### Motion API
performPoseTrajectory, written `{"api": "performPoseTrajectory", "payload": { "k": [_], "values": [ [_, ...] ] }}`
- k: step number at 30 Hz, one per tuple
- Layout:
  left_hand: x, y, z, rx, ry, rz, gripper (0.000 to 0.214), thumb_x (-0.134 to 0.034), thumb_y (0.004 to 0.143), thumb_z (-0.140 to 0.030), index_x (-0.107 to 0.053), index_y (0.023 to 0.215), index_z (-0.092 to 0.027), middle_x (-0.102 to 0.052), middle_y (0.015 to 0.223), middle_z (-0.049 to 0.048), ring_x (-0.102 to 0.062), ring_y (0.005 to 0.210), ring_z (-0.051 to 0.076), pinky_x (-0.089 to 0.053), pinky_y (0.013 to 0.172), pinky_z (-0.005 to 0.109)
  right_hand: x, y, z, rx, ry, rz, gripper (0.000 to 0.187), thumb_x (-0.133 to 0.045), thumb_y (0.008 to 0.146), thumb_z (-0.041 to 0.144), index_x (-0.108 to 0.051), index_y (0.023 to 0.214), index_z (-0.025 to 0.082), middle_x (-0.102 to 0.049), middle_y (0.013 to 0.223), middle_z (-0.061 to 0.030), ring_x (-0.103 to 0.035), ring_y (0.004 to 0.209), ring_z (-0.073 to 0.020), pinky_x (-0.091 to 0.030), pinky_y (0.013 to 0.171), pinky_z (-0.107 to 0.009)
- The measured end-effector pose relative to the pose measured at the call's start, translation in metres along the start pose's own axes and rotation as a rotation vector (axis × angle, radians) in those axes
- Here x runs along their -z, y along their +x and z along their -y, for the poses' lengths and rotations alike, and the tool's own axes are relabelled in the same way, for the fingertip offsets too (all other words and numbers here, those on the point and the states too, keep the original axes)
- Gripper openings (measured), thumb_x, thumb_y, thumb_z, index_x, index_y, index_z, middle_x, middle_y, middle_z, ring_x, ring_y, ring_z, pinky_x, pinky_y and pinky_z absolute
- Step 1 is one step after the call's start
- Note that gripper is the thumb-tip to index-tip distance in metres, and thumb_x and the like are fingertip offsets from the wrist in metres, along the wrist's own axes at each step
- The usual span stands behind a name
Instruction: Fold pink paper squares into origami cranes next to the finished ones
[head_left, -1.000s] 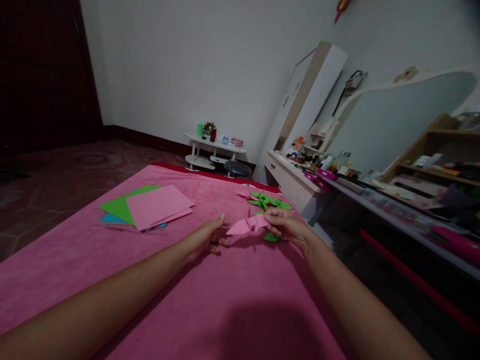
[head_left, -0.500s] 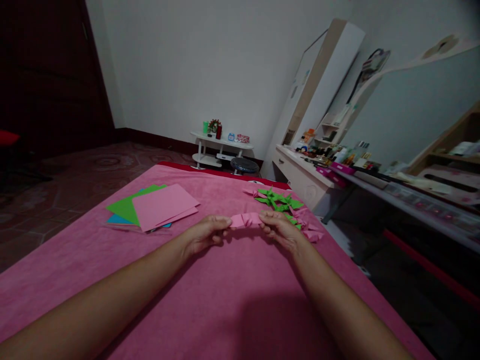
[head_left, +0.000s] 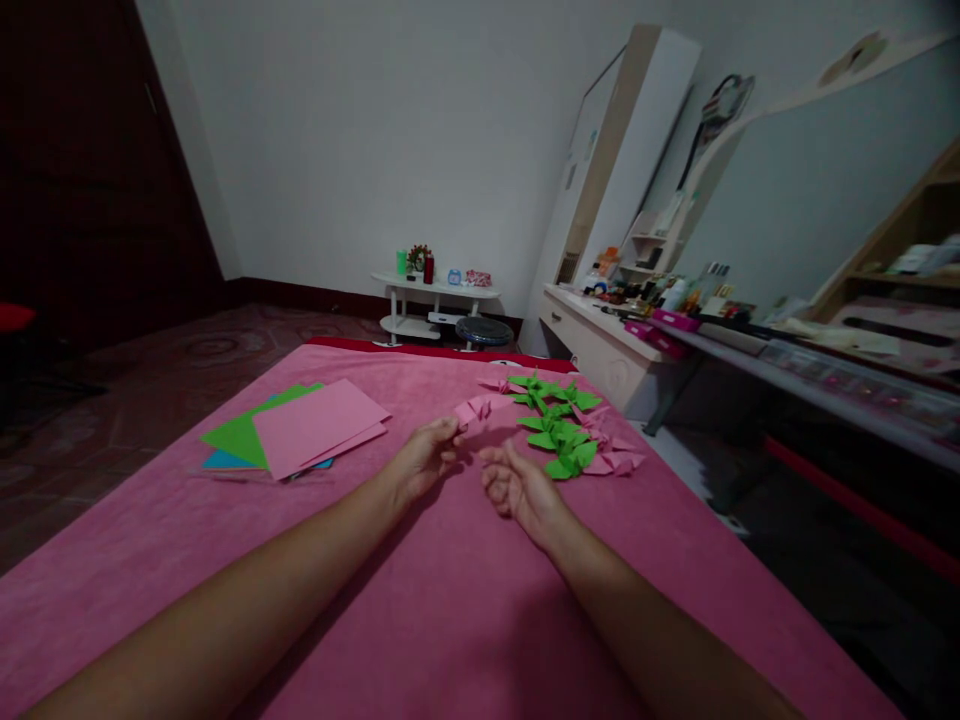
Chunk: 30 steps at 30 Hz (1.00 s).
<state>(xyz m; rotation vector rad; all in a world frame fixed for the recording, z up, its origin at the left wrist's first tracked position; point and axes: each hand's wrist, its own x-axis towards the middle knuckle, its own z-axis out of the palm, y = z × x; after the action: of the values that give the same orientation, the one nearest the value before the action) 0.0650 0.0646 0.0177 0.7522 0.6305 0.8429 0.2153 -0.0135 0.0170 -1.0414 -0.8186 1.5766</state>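
A strip-like folded pink paper is pinched at its left end between the thumb and fingers of my left hand, held above the pink cover. My right hand is just right of and below it, apart from the paper, with its fingers curled in and nothing visible in them. Beyond and to the right of my right hand lie several folded green paper pieces with pointed tips, mixed with folded pink paper pieces.
Left on the pink cover is a stack of flat sheets: pink paper on top, green paper and blue paper beneath. A white shelf table and a round stool stand beyond. A cluttered dressing table is at right.
My right hand has let go of the folded pink paper's right end and drawn down toward me. My left hand still holds the other end. The view has shifted slightly.
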Motion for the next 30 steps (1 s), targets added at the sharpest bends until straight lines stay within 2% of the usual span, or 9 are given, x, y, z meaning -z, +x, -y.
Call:
{"api": "performPoseTrajectory", "payload": {
  "k": [4,8,10,12,14,18,23,27,30],
  "values": [
    [-0.013,0.049,-0.001,-0.057,0.063,-0.046,0.007,-0.053,0.082,-0.016,-0.052,0.076,-0.013,-0.05,0.06,-0.001,-0.039,0.041,0.004,-0.023,0.037,0.014,-0.01,-0.004,-0.026,0.127,-0.378,0.064,0.039,-0.056,0.077,0.052,-0.057,0.082,0.014,-0.058,0.059,0.0012,-0.047,0.041,-0.0059,-0.03,0.038,-0.016],
    [-0.028,0.095,0.003,-0.061,0.177,-0.07,0.008,-0.05,0.084,-0.016,-0.057,0.082,-0.012,-0.057,0.071,0.0026,-0.047,0.047,0.005,-0.03,0.039,0.015,-0.013,-0.008,-0.036,0.236,-0.607,0.094,0.026,-0.057,0.079,0.039,-0.058,0.073,0.014,-0.059,0.062,0.0007,-0.05,0.048,-0.0063,-0.037,0.046,-0.017],
    [-0.032,0.115,0.007,-0.041,0.255,-0.106,0.012,-0.051,0.086,-0.02,-0.058,0.091,-0.012,-0.059,0.081,0.0042,-0.054,0.058,0.008,-0.041,0.048,0.018,-0.012,-0.008,-0.037,0.228,-0.623,0.097,0.021,-0.057,0.08,0.035,-0.059,0.075,0.015,-0.059,0.064,0.0008,-0.052,0.051,-0.0072,-0.039,0.049,-0.018],
    [-0.032,0.132,0.012,-0.012,0.344,-0.152,0.025,-0.052,0.087,-0.028,-0.056,0.104,-0.011,-0.059,0.098,0.0073,-0.059,0.078,0.014,-0.051,0.066,0.029,-0.01,-0.007,-0.038,0.207,-0.626,0.098,0.017,-0.055,0.08,0.031,-0.06,0.077,0.015,-0.059,0.064,0.0009,-0.052,0.051,-0.0075,-0.04,0.049,-0.019],
    [-0.03,0.145,0.017,0.006,0.434,-0.202,0.033,-0.053,0.087,-0.032,-0.053,0.113,-0.012,-0.056,0.111,0.0099,-0.058,0.093,0.019,-0.05,0.079,0.038,-0.008,-0.004,-0.04,0.19,-0.637,0.089,0.013,-0.055,0.079,0.028,-0.06,0.078,0.016,-0.059,0.063,0.0012,-0.052,0.05,-0.0077,-0.04,0.049,-0.019],
    [-0.023,0.16,0.022,-0.009,0.598,-0.298,0.034,-0.053,0.087,-0.032,-0.052,0.116,-0.013,-0.055,0.115,0.0102,-0.057,0.098,0.02,-0.049,0.082,0.041,-0.008,0.002,-0.046,0.186,-0.674,0.081,0.01,-0.054,0.078,0.023,-0.062,0.078,0.017,-0.059,0.062,0.0013,-0.053,0.051,-0.0086,-0.04,0.047,-0.019],
    [-0.017,0.164,0.021,-0.089,0.771,-0.444,0.033,-0.052,0.087,-0.033,-0.053,0.114,-0.013,-0.056,0.112,0.0092,-0.058,0.094,0.019,-0.05,0.08,0.039,-0.009,0.001,-0.047,0.184,-0.678,0.077,0.009,-0.055,0.077,0.023,-0.062,0.078,0.017,-0.059,0.062,0.001,-0.054,0.053,-0.0094,-0.042,0.049,-0.02],
    [-0.012,0.164,0.018,-0.203,0.912,-0.568,0.021,-0.054,0.084,-0.026,-0.064,0.087,-0.008,-0.065,0.082,0.0106,-0.062,0.079,0.019,-0.047,0.068,0.03,-0.008,0.0,-0.047,0.189,-0.681,0.075,0.01,-0.055,0.078,0.023,-0.062,0.077,0.017,-0.059,0.062,0.0014,-0.053,0.052,-0.0087,-0.042,0.049,-0.02],
    [-0.008,0.165,0.016,-0.294,1.017,-0.611,0.013,-0.055,0.077,-0.017,-0.065,0.073,-0.009,-0.065,0.068,0.0115,-0.063,0.075,0.021,-0.043,0.066,0.027,-0.007,0.001,-0.048,0.198,-0.692,0.081,0.01,-0.054,0.079,0.023,-0.062,0.078,0.017,-0.059,0.063,0.0013,-0.053,0.052,-0.0086,-0.042,0.049,-0.02]
  ]
}}
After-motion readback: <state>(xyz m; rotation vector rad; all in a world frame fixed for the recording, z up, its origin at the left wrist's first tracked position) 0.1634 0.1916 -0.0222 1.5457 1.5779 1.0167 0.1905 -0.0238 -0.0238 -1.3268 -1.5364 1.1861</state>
